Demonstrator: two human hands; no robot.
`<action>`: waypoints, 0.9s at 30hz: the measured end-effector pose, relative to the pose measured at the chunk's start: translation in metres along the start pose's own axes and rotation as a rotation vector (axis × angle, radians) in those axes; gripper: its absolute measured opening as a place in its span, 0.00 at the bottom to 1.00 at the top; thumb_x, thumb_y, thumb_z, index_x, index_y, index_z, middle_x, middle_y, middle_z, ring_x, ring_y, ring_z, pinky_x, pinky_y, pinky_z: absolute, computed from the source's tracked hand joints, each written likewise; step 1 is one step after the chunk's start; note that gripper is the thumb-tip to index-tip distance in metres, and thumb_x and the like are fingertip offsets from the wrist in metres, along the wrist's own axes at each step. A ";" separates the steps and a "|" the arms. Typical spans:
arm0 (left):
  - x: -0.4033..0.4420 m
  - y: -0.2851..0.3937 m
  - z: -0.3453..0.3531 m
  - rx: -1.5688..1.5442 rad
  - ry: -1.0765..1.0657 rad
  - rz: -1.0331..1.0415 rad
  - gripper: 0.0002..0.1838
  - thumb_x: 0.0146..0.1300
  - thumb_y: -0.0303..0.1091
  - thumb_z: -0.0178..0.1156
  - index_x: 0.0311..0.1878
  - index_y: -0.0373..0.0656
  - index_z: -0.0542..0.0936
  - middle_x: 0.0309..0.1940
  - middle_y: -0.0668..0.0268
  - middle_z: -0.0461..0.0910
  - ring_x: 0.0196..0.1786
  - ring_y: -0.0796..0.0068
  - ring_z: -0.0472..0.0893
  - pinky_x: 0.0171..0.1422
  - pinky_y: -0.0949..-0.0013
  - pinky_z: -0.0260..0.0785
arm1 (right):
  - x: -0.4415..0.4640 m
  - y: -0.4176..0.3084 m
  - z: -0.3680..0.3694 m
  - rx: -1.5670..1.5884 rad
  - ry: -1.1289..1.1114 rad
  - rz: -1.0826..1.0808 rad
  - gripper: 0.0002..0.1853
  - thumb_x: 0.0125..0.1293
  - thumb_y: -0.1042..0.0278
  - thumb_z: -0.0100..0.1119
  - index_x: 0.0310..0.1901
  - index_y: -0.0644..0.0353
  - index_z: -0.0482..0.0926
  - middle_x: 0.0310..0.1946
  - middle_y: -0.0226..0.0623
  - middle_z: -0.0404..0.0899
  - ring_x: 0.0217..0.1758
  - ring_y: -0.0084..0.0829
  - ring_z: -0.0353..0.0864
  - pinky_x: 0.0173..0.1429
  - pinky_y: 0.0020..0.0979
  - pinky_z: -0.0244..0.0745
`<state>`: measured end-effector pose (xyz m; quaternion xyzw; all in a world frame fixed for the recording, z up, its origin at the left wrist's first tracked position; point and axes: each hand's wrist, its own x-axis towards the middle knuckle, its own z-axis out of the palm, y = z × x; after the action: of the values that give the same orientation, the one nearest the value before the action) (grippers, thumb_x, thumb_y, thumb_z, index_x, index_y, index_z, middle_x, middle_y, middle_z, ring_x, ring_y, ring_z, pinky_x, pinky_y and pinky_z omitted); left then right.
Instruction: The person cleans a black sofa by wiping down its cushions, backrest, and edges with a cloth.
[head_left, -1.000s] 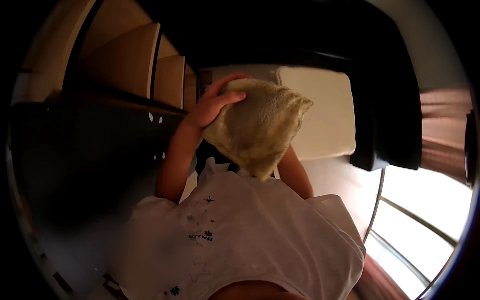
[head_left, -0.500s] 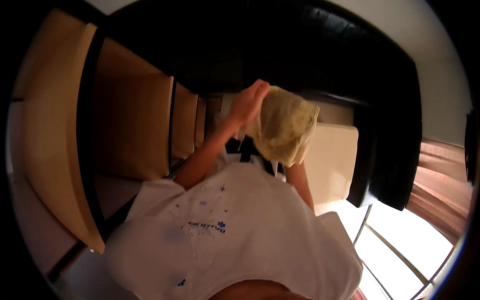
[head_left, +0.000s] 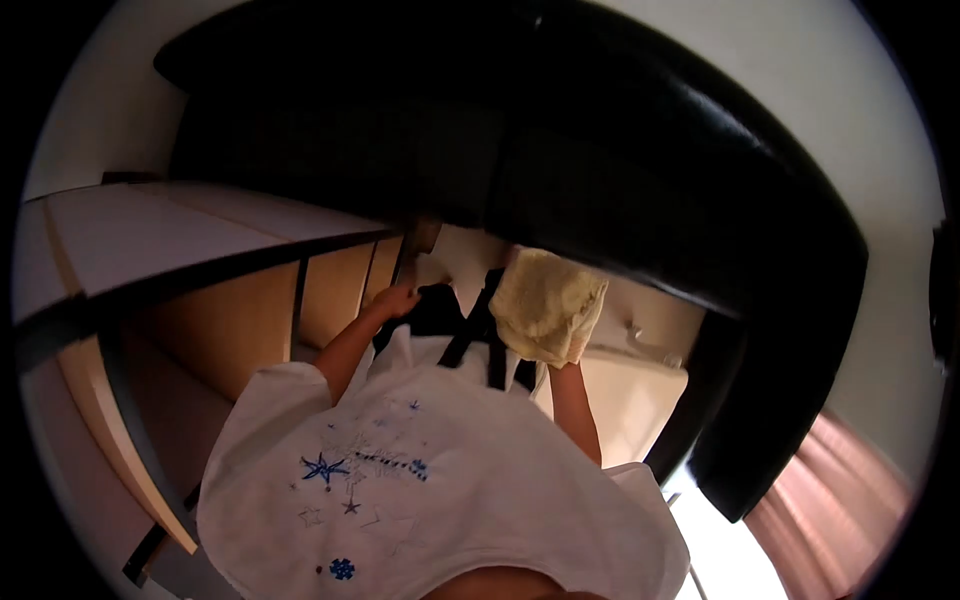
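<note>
A folded pale yellow cloth [head_left: 548, 305] hangs in front of my body, right of the middle. My right hand [head_left: 577, 350] holds it from below and behind, and most of that hand is hidden by the cloth. My left hand [head_left: 398, 300] is away from the cloth, beside my dark trousers [head_left: 435, 312] and near the shelf unit. It is small and dim here, so how its fingers lie is unclear.
A wooden shelf unit [head_left: 225, 315] with dark edges stands on my left. A long black sofa [head_left: 400, 140] curves across the front and down the right. A cream flat-topped piece [head_left: 630, 395] lies beyond my right arm, and a pinkish curtain [head_left: 830, 510] hangs at the right.
My left hand has let go of the cloth's upper edge and moved down and left. The cloth, in my right hand, sits lower and further left in view. The view has also shifted.
</note>
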<state>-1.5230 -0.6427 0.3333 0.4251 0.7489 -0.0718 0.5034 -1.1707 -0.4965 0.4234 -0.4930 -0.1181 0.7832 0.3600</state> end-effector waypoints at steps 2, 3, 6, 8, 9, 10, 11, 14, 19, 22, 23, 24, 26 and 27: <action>-0.003 0.005 0.001 -0.112 0.087 -0.053 0.24 0.68 0.49 0.54 0.49 0.35 0.83 0.48 0.44 0.83 0.54 0.45 0.81 0.58 0.50 0.72 | 0.047 -0.023 -0.008 -0.006 0.029 0.008 0.30 0.77 0.42 0.42 0.69 0.55 0.65 0.66 0.42 0.70 0.68 0.41 0.69 0.72 0.44 0.68; -0.001 0.015 -0.013 -0.112 0.123 -0.067 0.22 0.68 0.47 0.55 0.48 0.35 0.82 0.50 0.45 0.82 0.54 0.45 0.80 0.58 0.51 0.72 | 0.074 -0.035 -0.012 -0.007 0.043 0.006 0.30 0.77 0.42 0.42 0.69 0.56 0.66 0.65 0.42 0.70 0.68 0.42 0.70 0.72 0.44 0.68; 0.022 0.026 -0.026 -0.192 0.235 -0.016 0.19 0.66 0.46 0.58 0.43 0.36 0.81 0.46 0.47 0.82 0.51 0.47 0.81 0.56 0.52 0.73 | 0.158 -0.081 -0.027 0.016 0.082 -0.024 0.30 0.76 0.41 0.41 0.68 0.56 0.68 0.64 0.43 0.72 0.67 0.43 0.71 0.71 0.45 0.69; 0.047 0.032 -0.024 -0.238 0.259 0.037 0.17 0.62 0.47 0.61 0.38 0.39 0.82 0.41 0.50 0.83 0.47 0.49 0.82 0.52 0.51 0.74 | 0.219 -0.112 -0.037 0.053 0.070 -0.051 0.30 0.76 0.41 0.40 0.67 0.57 0.69 0.63 0.44 0.73 0.66 0.43 0.72 0.71 0.45 0.69; 0.071 0.032 -0.026 -0.208 0.216 0.009 0.17 0.61 0.47 0.62 0.38 0.40 0.82 0.40 0.51 0.83 0.47 0.50 0.82 0.51 0.51 0.74 | 0.251 -0.122 -0.042 0.077 0.050 -0.074 0.30 0.76 0.41 0.40 0.67 0.57 0.70 0.62 0.44 0.74 0.65 0.44 0.72 0.71 0.45 0.69; 0.093 0.027 -0.022 -0.050 0.203 0.111 0.20 0.60 0.50 0.61 0.41 0.41 0.81 0.43 0.53 0.82 0.50 0.51 0.81 0.54 0.51 0.73 | 0.285 -0.131 -0.047 0.102 0.031 -0.094 0.31 0.76 0.40 0.40 0.66 0.57 0.70 0.62 0.44 0.74 0.65 0.44 0.73 0.70 0.46 0.69; 0.103 0.021 -0.008 0.064 0.220 0.203 0.22 0.60 0.53 0.60 0.45 0.43 0.81 0.49 0.56 0.81 0.54 0.54 0.79 0.59 0.49 0.70 | 0.310 -0.140 -0.052 0.103 0.029 -0.123 0.31 0.76 0.40 0.39 0.66 0.57 0.71 0.61 0.45 0.75 0.64 0.44 0.73 0.70 0.46 0.70; 0.145 -0.018 0.060 0.301 0.277 0.675 0.25 0.60 0.55 0.60 0.48 0.42 0.82 0.51 0.56 0.81 0.54 0.57 0.78 0.65 0.50 0.65 | 0.404 -0.113 -0.059 -0.162 0.137 -0.291 0.32 0.76 0.40 0.38 0.67 0.57 0.70 0.63 0.46 0.74 0.66 0.46 0.72 0.71 0.46 0.67; 0.200 0.011 0.040 0.298 -0.358 0.348 0.31 0.59 0.57 0.58 0.48 0.35 0.83 0.45 0.55 0.84 0.54 0.57 0.79 0.63 0.52 0.67 | 0.560 0.040 -0.063 -2.170 0.735 -0.865 0.50 0.60 0.24 0.53 0.78 0.46 0.57 0.76 0.44 0.58 0.76 0.51 0.60 0.75 0.66 0.49; 0.170 0.022 0.033 0.300 -0.251 0.330 0.31 0.60 0.58 0.56 0.47 0.35 0.83 0.45 0.54 0.84 0.55 0.56 0.79 0.63 0.52 0.67 | 0.531 0.033 -0.037 -2.067 0.674 -0.941 0.49 0.60 0.26 0.55 0.77 0.46 0.58 0.76 0.44 0.58 0.75 0.52 0.59 0.72 0.67 0.53; 0.166 0.022 0.033 0.231 -0.251 0.345 0.29 0.60 0.58 0.57 0.44 0.36 0.83 0.42 0.54 0.84 0.52 0.56 0.81 0.61 0.52 0.68 | 0.512 0.018 -0.031 -2.143 0.618 -0.867 0.46 0.61 0.29 0.57 0.76 0.48 0.61 0.73 0.47 0.60 0.73 0.53 0.61 0.69 0.65 0.58; 0.163 0.024 0.032 0.217 -0.246 0.360 0.29 0.60 0.58 0.57 0.44 0.36 0.83 0.42 0.54 0.84 0.52 0.56 0.81 0.61 0.52 0.68 | 0.506 0.002 -0.021 -2.203 0.559 -0.814 0.44 0.62 0.32 0.58 0.74 0.49 0.64 0.71 0.49 0.63 0.71 0.55 0.63 0.67 0.63 0.63; 0.193 0.003 0.049 0.055 -0.155 0.458 0.28 0.59 0.58 0.59 0.40 0.36 0.82 0.40 0.56 0.83 0.47 0.56 0.82 0.57 0.52 0.72 | 0.548 0.007 -0.042 -2.191 0.545 -0.780 0.42 0.62 0.34 0.59 0.71 0.51 0.66 0.68 0.52 0.65 0.69 0.56 0.65 0.64 0.61 0.66; 0.195 0.000 0.043 -0.017 -0.048 0.477 0.26 0.59 0.57 0.61 0.36 0.37 0.81 0.35 0.57 0.82 0.43 0.55 0.82 0.51 0.52 0.74 | 0.558 0.003 -0.030 -2.168 0.520 -0.733 0.40 0.62 0.35 0.60 0.69 0.53 0.69 0.65 0.54 0.66 0.67 0.57 0.67 0.61 0.59 0.69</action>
<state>-1.5193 -0.5559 0.1535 0.5839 0.6157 0.0455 0.5271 -1.2888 -0.1242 0.0237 -0.6234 -0.7813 -0.0021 -0.0310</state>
